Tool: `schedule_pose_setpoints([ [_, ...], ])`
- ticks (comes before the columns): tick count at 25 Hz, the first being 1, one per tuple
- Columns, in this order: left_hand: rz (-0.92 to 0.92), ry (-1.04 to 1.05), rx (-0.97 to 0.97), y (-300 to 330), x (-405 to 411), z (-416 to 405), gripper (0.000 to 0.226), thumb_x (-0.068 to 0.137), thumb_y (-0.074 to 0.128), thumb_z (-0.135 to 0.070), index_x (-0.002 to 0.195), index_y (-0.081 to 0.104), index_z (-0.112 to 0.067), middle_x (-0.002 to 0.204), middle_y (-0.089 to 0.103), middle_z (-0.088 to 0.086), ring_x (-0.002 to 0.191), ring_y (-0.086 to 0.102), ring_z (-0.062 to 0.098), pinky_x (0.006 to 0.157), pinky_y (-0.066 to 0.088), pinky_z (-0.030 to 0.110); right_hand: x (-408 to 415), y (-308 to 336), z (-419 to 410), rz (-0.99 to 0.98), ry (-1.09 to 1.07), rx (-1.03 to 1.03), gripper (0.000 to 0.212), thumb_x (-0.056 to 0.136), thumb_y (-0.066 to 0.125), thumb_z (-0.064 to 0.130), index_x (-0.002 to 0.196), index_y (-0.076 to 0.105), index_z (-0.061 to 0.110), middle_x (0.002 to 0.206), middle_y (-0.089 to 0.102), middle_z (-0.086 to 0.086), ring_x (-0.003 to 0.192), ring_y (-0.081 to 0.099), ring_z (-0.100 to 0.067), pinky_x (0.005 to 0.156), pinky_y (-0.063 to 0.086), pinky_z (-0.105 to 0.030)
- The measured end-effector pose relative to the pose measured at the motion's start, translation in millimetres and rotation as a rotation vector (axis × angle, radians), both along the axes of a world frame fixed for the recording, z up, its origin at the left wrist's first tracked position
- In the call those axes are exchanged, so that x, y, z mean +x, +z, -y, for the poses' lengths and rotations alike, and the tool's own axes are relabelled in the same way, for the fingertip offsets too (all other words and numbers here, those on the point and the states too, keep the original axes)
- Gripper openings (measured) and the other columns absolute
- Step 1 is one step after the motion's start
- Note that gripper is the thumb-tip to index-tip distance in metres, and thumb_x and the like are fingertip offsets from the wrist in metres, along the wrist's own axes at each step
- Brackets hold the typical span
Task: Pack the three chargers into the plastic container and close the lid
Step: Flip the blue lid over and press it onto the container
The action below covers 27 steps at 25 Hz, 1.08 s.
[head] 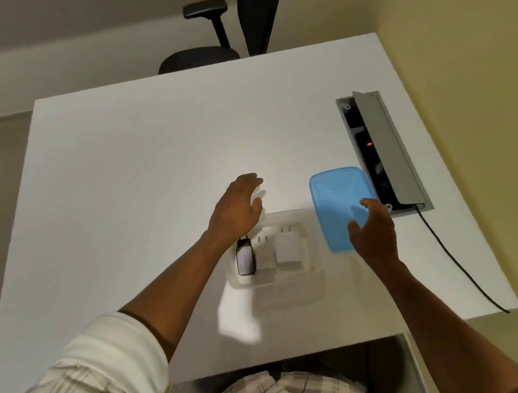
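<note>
A clear plastic container [279, 252] was seen standing open on the white desk [127, 177], near its front edge. Three chargers were held inside it, side by side: a black charger [245, 258] at the left end, a white charger [264, 254] in the middle, and a larger white charger [288, 248] at the right, the prongs of the two white ones pointed away from the person. The blue lid [333, 200] was laid flat on the desk just beside the container, to its right, its far end close to a grey cable hatch [387, 147] set into the desktop, from which a black cable [461, 264] was trailed over the desk's edge. The left hand [238, 208] was held over the far left corner of the container, fingers spread loosely and nothing gripped. The right hand [374, 231] was held over the lid's right side, fingers apart and curled; whether the lid was touched could not be told. A black office chair [219, 41] was seen beyond the desk.
</note>
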State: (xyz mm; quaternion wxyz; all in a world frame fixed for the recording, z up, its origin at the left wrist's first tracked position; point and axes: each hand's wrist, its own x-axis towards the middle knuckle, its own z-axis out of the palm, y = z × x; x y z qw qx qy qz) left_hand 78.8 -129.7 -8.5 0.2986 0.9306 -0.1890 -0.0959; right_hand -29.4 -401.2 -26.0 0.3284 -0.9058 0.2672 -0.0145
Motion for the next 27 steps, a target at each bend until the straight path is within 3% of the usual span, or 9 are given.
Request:
schedule_pose_setpoints([
  [3, -0.072, -0.12, 0.018, 3.5, 18.6, 46.5, 0.041, 0.094, 0.051, -0.012, 0.135, 0.057, -0.011, 0.136, 0.058, 0.01, 0.122, 0.058, 0.027, 0.104, 0.043, 0.031, -10.0, -12.2, 30.3, -0.079, -0.231, 0.124, 0.05, 0.082, 0.065, 0.01, 0.129, 0.05, 0.003, 0.126, 0.052, -0.021, 0.115, 0.052, -0.036, 0.093, 0.044, -0.041],
  [7, -0.213, -0.199, 0.156, -2.9, 42.9, 105.0, 0.046, 0.094, 0.054, -0.016, 0.14, 0.052, -0.008, 0.141, 0.054, 0.014, 0.125, 0.056, 0.03, 0.107, 0.042, 0.035, -24.0, -38.3, 61.4, -0.203, -0.524, 0.38, 0.048, 0.084, 0.067, 0.016, 0.127, 0.05, 0.005, 0.12, 0.059, -0.022, 0.105, 0.06, -0.036, 0.089, 0.05, -0.043],
  [9, -0.31, -0.216, 0.222, -10.4, 54.0, 127.4, 0.047, 0.092, 0.055, -0.021, 0.137, 0.054, -0.008, 0.139, 0.055, 0.015, 0.126, 0.055, 0.032, 0.107, 0.042, 0.037, -26.4, -45.8, 68.6, -0.231, -0.65, 0.611, 0.045, 0.085, 0.068, 0.016, 0.126, 0.051, 0.007, 0.107, 0.064, -0.02, 0.084, 0.065, -0.033, 0.082, 0.056, -0.045],
  [12, -0.401, -0.219, 0.252, -28.3, 68.3, 155.9, 0.041, 0.075, 0.049, -0.035, 0.099, 0.062, -0.004, 0.109, 0.067, 0.017, 0.105, 0.061, 0.037, 0.088, 0.05, 0.039, -27.6, -53.2, 75.9, -0.199, -0.686, 0.852, 0.031, 0.088, 0.065, 0.012, 0.117, 0.056, 0.006, 0.092, 0.063, -0.017, 0.068, 0.061, -0.026, 0.075, 0.057, -0.044],
  [13, -0.424, -0.208, 0.27, -33.9, 71.4, 161.9, 0.039, 0.074, 0.05, -0.036, 0.095, 0.057, -0.004, 0.105, 0.065, 0.017, 0.103, 0.061, 0.038, 0.082, 0.049, 0.037, -27.0, -54.2, 76.4, -0.191, -0.686, 0.883, 0.022, 0.089, 0.064, 0.012, 0.109, 0.058, 0.006, 0.09, 0.063, -0.017, 0.069, 0.062, -0.026, 0.077, 0.057, -0.045],
  [15, -0.463, -0.185, 0.303, -42.4, 75.6, 171.4, 0.045, 0.084, 0.059, -0.035, 0.114, 0.054, -0.001, 0.118, 0.06, 0.02, 0.112, 0.058, 0.039, 0.085, 0.045, 0.036, -23.0, -52.9, 77.3, -0.174, -0.693, 0.925, 0.005, 0.091, 0.062, 0.013, 0.094, 0.06, 0.009, 0.088, 0.063, -0.014, 0.074, 0.063, -0.027, 0.083, 0.058, -0.047],
  [17, -0.467, -0.163, 0.312, -48.9, 78.4, 179.2, 0.051, 0.092, 0.061, -0.032, 0.129, 0.049, 0.001, 0.128, 0.058, 0.022, 0.117, 0.057, 0.038, 0.085, 0.041, 0.033, -16.9, -53.8, 79.5, -0.165, -0.702, 0.948, 0.004, 0.091, 0.061, 0.013, 0.087, 0.06, 0.011, 0.086, 0.062, -0.013, 0.077, 0.064, -0.027, 0.086, 0.057, -0.048],
  [23, -0.451, -0.093, 0.265, -53.6, 80.7, 173.6, 0.059, 0.09, 0.056, -0.047, 0.12, 0.057, 0.004, 0.119, 0.064, 0.024, 0.107, 0.062, 0.039, 0.079, 0.041, 0.031, -4.5, -51.5, 78.5, -0.171, -0.696, 0.928, 0.008, 0.088, 0.062, 0.016, 0.086, 0.061, 0.008, 0.08, 0.062, -0.013, 0.072, 0.062, -0.025, 0.087, 0.057, -0.046],
  [27, -0.413, -0.029, 0.16, -32.3, 78.7, 159.0, 0.056, 0.092, 0.052, -0.05, 0.114, 0.061, 0.001, 0.11, 0.068, 0.021, 0.099, 0.064, 0.037, 0.076, 0.042, 0.031, 9.1, -34.6, 72.9, -0.075, -0.693, 0.898, 0.014, 0.088, 0.063, 0.021, 0.096, 0.06, 0.01, 0.079, 0.06, -0.008, 0.069, 0.06, -0.024, 0.077, 0.055, -0.039],
])
